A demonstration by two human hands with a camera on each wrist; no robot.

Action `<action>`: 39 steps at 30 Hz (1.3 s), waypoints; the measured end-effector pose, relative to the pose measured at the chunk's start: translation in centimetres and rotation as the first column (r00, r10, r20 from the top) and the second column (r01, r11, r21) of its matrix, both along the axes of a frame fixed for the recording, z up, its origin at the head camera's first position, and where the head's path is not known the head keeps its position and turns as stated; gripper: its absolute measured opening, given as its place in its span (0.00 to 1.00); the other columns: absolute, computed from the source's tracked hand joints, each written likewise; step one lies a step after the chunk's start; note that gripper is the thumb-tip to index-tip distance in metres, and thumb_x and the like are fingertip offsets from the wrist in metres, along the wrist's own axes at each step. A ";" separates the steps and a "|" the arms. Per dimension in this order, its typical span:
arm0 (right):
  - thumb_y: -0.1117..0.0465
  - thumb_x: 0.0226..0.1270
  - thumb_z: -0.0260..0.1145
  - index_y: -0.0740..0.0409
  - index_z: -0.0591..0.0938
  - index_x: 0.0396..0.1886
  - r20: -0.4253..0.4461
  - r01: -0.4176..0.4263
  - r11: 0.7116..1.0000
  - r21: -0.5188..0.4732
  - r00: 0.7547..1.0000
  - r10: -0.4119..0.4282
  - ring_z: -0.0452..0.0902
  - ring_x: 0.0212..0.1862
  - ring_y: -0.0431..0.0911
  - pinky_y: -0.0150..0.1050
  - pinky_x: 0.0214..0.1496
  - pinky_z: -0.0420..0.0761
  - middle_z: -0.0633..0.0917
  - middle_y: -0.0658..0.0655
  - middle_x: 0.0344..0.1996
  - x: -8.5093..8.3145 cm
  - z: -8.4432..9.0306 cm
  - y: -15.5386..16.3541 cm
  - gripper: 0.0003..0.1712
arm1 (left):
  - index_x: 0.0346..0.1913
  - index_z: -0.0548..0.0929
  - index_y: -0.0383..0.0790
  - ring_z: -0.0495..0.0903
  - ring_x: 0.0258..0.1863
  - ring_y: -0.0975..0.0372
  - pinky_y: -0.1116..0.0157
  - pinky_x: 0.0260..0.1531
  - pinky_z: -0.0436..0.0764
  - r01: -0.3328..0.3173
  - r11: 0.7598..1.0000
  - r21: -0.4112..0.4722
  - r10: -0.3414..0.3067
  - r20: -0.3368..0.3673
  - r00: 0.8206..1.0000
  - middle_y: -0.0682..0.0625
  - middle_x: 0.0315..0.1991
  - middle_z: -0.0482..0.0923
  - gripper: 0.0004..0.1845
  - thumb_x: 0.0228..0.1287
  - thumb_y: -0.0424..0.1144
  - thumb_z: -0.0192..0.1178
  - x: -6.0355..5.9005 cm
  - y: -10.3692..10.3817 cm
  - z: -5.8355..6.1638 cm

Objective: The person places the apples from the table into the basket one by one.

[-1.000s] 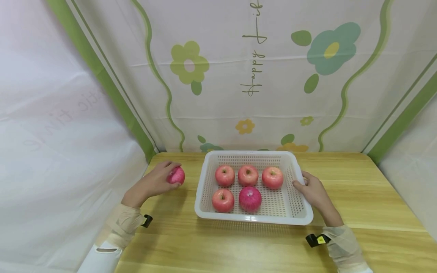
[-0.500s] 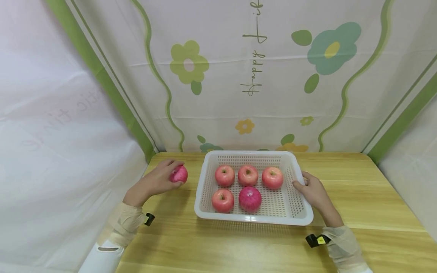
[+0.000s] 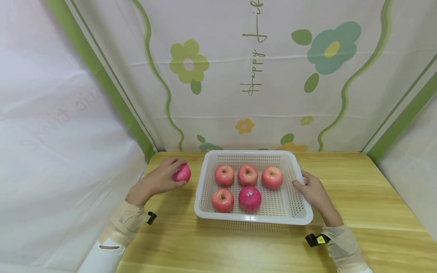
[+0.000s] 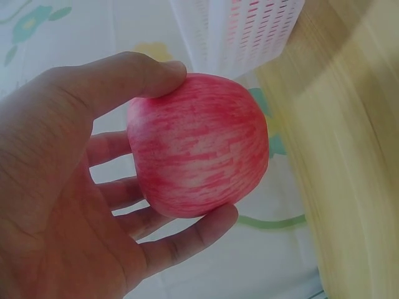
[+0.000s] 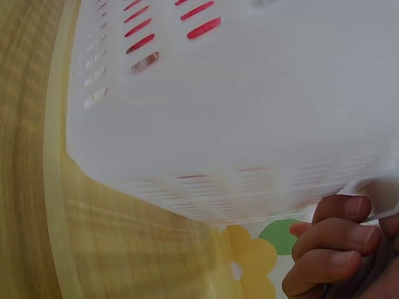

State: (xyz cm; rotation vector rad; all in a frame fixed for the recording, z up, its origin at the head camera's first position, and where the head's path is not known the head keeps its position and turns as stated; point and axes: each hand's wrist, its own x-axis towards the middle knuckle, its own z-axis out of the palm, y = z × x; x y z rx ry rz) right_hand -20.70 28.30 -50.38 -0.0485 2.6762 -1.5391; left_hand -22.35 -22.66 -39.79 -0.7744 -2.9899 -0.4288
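My left hand [image 3: 160, 177] holds a deep pink, streaked apple [image 4: 199, 146] between thumb and fingers, left of a white perforated plastic basket [image 3: 252, 218]. In the left wrist view the thumb [image 4: 146, 75] lies along one side of the fruit and the fingers support the other. My right hand [image 3: 315, 191] grips the basket's right rim, thumb on top and fingers curled beneath it, as the right wrist view shows. Inside the basket sit several light red apples, such as the front left apple [image 3: 223, 200], and one darker magenta round fruit [image 3: 250, 199].
The basket is on a light wooden table [image 3: 232, 250]. Behind it hangs a white curtain [image 3: 218, 98] printed with flowers, and another white sheet [image 3: 68, 151] borders the left side. Inside the basket, bare floor shows at the front right.
The left hand has moved a little to the right with the apple, closer to the basket. The right hand, the basket and the fruit in it look unmoved.
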 end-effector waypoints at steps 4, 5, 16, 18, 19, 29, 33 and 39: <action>0.58 0.82 0.60 0.77 0.56 0.81 0.000 0.000 1.000 -0.001 1.000 0.000 0.92 0.36 0.58 0.46 0.30 0.92 0.85 0.84 0.51 0.0 0.1 0.0 0.41 | 0.72 0.76 0.34 0.77 0.63 0.41 0.41 0.59 0.84 0.008 1.000 0.006 -0.008 -0.002 1.000 0.35 0.66 0.77 0.36 0.64 0.43 0.74 0.0 0.3 0.4; 0.58 0.82 0.60 0.78 0.56 0.81 0.000 0.000 1.000 0.001 1.000 0.000 0.92 0.36 0.58 0.45 0.30 0.92 0.85 0.83 0.51 -0.1 0.1 -0.1 0.41 | 0.72 0.76 0.34 0.77 0.63 0.42 0.42 0.59 0.84 0.007 1.000 0.005 -0.007 0.000 1.000 0.35 0.66 0.77 0.36 0.64 0.43 0.74 0.0 0.3 0.4; 0.59 0.81 0.60 0.77 0.58 0.81 0.003 0.005 1.000 -0.001 1.000 -0.005 0.92 0.36 0.58 0.45 0.31 0.92 0.85 0.83 0.50 -0.1 0.0 -0.2 0.40 | 0.71 0.77 0.35 0.78 0.60 0.44 0.44 0.56 0.85 0.042 0.999 -0.015 -0.042 -0.021 0.999 0.37 0.65 0.78 0.35 0.64 0.44 0.74 -0.5 0.9 0.8; 0.59 0.81 0.60 0.77 0.58 0.81 0.002 0.006 1.000 0.001 1.000 -0.006 0.92 0.36 0.58 0.45 0.31 0.92 0.85 0.83 0.50 -0.1 0.0 -0.2 0.40 | 0.71 0.77 0.35 0.77 0.61 0.44 0.44 0.56 0.85 0.052 0.999 -0.016 -0.052 -0.019 0.998 0.37 0.65 0.77 0.35 0.64 0.44 0.74 -0.5 1.1 0.9; 0.59 0.81 0.60 0.77 0.58 0.81 0.002 0.005 1.000 0.001 1.000 -0.005 0.92 0.36 0.58 0.45 0.31 0.92 0.85 0.83 0.50 -0.1 0.0 -0.2 0.40 | 0.71 0.77 0.36 0.77 0.61 0.44 0.44 0.56 0.85 0.054 0.998 -0.015 -0.055 -0.017 0.998 0.37 0.66 0.77 0.35 0.64 0.44 0.74 -0.5 1.3 1.0; 0.58 0.82 0.59 0.77 0.57 0.81 0.000 0.000 1.000 0.011 1.000 0.000 0.92 0.36 0.58 0.45 0.31 0.92 0.84 0.84 0.51 -0.2 0.1 -0.1 0.40 | 0.70 0.77 0.33 0.77 0.62 0.43 0.44 0.59 0.83 0.098 0.995 0.009 -0.097 -0.030 0.995 0.35 0.64 0.77 0.35 0.62 0.42 0.73 -0.7 2.6 1.0; 0.57 0.82 0.59 0.78 0.56 0.81 0.003 0.000 1.000 0.019 1.000 0.000 0.92 0.37 0.58 0.45 0.31 0.92 0.84 0.84 0.52 -0.2 0.1 0.0 0.40 | 0.70 0.78 0.33 0.77 0.61 0.44 0.46 0.59 0.83 0.108 0.994 0.016 -0.108 -0.028 0.994 0.35 0.64 0.77 0.35 0.61 0.41 0.74 -0.7 3.1 0.9; 0.58 0.82 0.59 0.76 0.57 0.81 0.005 0.003 1.000 0.012 1.000 -0.003 0.92 0.36 0.58 0.45 0.30 0.92 0.85 0.84 0.51 -0.1 0.0 0.0 0.40 | 0.71 0.78 0.37 0.77 0.60 0.47 0.49 0.56 0.84 0.141 0.989 0.035 -0.141 -0.021 0.990 0.37 0.63 0.78 0.34 0.62 0.40 0.74 -0.9 3.7 0.8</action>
